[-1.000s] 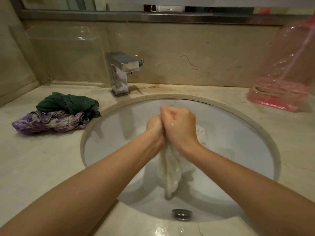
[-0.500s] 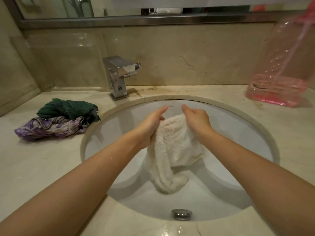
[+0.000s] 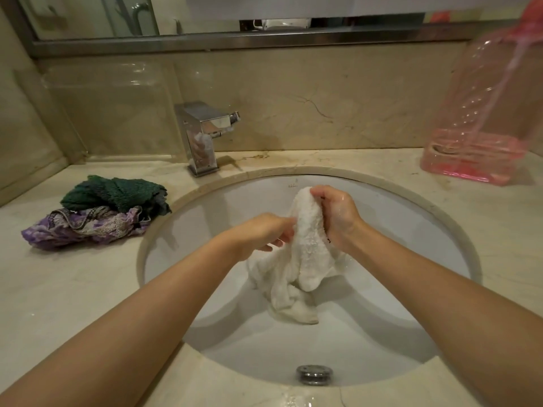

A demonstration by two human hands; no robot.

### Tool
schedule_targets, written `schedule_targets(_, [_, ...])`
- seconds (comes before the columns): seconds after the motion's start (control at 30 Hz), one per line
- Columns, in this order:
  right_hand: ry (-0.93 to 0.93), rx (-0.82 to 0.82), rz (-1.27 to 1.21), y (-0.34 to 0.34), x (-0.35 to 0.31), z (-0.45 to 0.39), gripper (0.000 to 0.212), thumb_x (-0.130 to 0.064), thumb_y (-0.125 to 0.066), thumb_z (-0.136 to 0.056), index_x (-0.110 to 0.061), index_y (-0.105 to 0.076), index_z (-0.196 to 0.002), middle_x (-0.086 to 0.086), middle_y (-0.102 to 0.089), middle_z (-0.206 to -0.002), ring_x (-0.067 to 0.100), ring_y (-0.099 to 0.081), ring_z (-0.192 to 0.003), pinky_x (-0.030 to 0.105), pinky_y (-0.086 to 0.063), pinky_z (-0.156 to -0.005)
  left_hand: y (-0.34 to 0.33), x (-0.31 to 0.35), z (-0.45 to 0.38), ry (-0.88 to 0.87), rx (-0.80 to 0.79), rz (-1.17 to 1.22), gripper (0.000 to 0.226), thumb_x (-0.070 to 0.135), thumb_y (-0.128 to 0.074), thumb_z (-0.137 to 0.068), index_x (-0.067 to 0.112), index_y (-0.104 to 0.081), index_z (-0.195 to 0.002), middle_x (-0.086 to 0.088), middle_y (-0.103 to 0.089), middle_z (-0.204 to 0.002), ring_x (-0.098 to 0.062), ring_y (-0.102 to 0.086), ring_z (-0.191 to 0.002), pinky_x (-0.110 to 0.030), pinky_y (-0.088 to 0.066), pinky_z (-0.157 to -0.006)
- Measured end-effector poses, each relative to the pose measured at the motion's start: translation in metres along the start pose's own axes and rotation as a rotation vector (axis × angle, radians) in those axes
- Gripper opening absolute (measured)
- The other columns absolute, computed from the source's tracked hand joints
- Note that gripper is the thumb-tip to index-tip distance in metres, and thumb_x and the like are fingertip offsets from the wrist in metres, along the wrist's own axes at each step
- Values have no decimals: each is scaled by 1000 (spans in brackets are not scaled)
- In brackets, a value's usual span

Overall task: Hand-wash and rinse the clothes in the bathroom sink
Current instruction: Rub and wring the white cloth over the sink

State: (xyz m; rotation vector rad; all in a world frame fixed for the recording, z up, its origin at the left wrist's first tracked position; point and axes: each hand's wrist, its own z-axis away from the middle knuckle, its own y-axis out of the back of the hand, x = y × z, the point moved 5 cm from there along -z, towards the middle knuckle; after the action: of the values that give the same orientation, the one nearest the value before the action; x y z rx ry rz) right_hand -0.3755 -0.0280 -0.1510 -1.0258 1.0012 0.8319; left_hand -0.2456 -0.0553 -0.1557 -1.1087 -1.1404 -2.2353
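Observation:
A wet white fluffy cloth point(image 3: 308, 254) hangs over the white oval sink point(image 3: 411, 218). My right hand point(image 3: 338, 214) grips its upper end, held high near the far side of the basin. My left hand point(image 3: 264, 232) holds the cloth's left edge lower down, its fingers curled into the fabric. The cloth's lower end rests crumpled on the basin floor. On the counter to the left lie a dark green garment point(image 3: 117, 193) and a purple patterned one point(image 3: 85, 227), piled together.
A chrome tap point(image 3: 202, 136) stands behind the sink, with no water running. A pink transparent bottle point(image 3: 482, 124) sits at the back right of the marble counter point(image 3: 58, 289). The drain plug point(image 3: 313, 374) is at the basin's near side. A mirror runs along the wall.
My hands, pressed together wringing the cloth a second ago, have come apart. The cloth has opened out; my right hand has lifted its top while my left has dropped lower.

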Motion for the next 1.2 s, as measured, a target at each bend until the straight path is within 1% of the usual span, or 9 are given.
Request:
schedule_targets(0.23, [108, -60, 50, -3, -5, -1, 25, -15, -50, -94, -13, -51, -69, 4, -48, -70, 18, -50, -66, 31, -41, -63, -8, -1, -1, -7, -175, 106, 28, 32, -48, -101, 12, -61, -115, -1, -66, -111, -14, -61, -101, -32, -47, -98])
schedule_targets(0.4, [319, 110, 507, 13, -20, -3, 24, -18, -55, -95, -4, -58, -77, 4, -53, -72, 16, -49, -67, 28, -38, -62, 9, 4, -3, -52, 145, 316, 21, 18, -40, -103, 10, -54, -91, -4, -61, -90, -16, -59, -81, -27, -50, -78])
schedule_targets(0.47, [378, 144, 730, 16, -24, -2, 17, -25, -58, -94, -13, -61, -82, -1, -58, -76, 12, -51, -68, 25, -39, -61, 18, 4, -5, -64, 270, 379, 22, 16, -41, -102, 11, -52, -84, -7, -59, -87, -19, -58, -80, -31, -50, -78])
schedule_targets(0.6, [248, 74, 717, 10, -15, -5, 22, -36, -66, -89, -19, -56, -99, -1, -59, -89, 16, -59, -78, 30, -47, -69, 26, 3, -7, -25, 393, 449, 20, 19, -38, -100, 14, -49, -85, -9, -55, -89, -24, -54, -84, -35, -45, -73])
schedule_targets(0.7, [193, -47, 833, 6, -11, -3, 26, -40, -63, -91, -17, -65, -79, -2, -62, -75, 15, -58, -69, 29, -43, -66, 37, 4, -6, -56, 470, 539, 14, 15, -41, -97, 12, -46, -85, -5, -45, -78, -18, -45, -70, -31, -34, -60])
schedule_targets(0.87, [256, 12, 876, 3, -14, 0, 34, -30, -48, -101, -10, -57, -75, 1, -49, -68, 16, -45, -67, 28, -33, -60, 40, 6, -3, -127, 488, 449, 5, 13, -53, -93, 11, -50, -97, -4, -51, -87, -18, -49, -81, -29, -40, -68])
schedule_targets(1.03, [338, 167, 932, 1, -17, 6, 27, -15, -44, -103, -8, -67, -115, 7, -67, -110, 22, -58, -105, 25, -39, -80, 28, 9, -2, -167, 361, 407, 3, 13, -59, -93, 16, -59, -93, -7, -62, -98, -23, -60, -95, -38, -52, -84])
schedule_targets(1.13, [265, 62, 803, -4, -7, 3, 39, -13, -49, -99, -16, -52, -138, 1, -55, -137, 18, -50, -126, 25, -39, -100, 29, 9, -2, -194, 373, 523, 5, 13, -62, -92, 9, -60, -94, -9, -64, -93, -23, -63, -87, -37, -54, -78])
schedule_targets(1.2, [219, -40, 841, -9, 0, 4, 52, -9, -56, -92, -19, -43, -141, 1, -54, -135, 18, -53, -117, 28, -44, -91, 31, 11, -1, -239, 407, 550, 9, 12, -64, -91, 6, -58, -96, -9, -62, -90, -21, -63, -81, -33, -54, -69])
